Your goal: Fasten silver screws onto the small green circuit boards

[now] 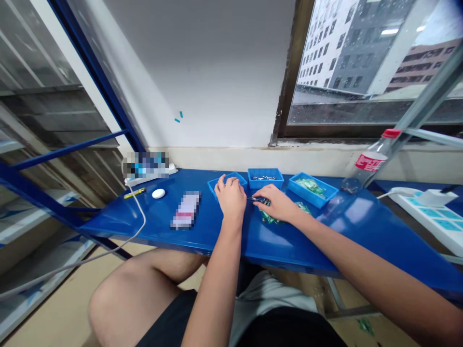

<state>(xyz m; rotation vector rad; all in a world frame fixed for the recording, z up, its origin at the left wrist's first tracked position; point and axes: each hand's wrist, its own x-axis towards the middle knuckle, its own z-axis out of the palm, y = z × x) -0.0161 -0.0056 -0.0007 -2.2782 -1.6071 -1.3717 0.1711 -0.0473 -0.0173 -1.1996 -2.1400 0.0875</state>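
My left hand (231,195) is bent over the front of the left blue bin (213,184), fingers curled and their tips hidden; what they hold, if anything, does not show. Close beside it, my right hand (277,203) is closed on a small dark and metallic piece (263,200), whose thin shiny end points toward the left hand. Under and behind the right hand lie green-and-clear packets (270,218) on the blue table (289,241). The middle blue bin (265,183) contains small metal pieces. More green packets (310,186) fill the right blue bin (327,197).
A blurred phone-shaped object (186,210), a white oval object (158,193) and a yellow-handled tool (134,193) lie to the left. A power strip (155,174) with a trailing cable stands behind. At right are a plastic bottle (372,161) and another power strip (439,212).
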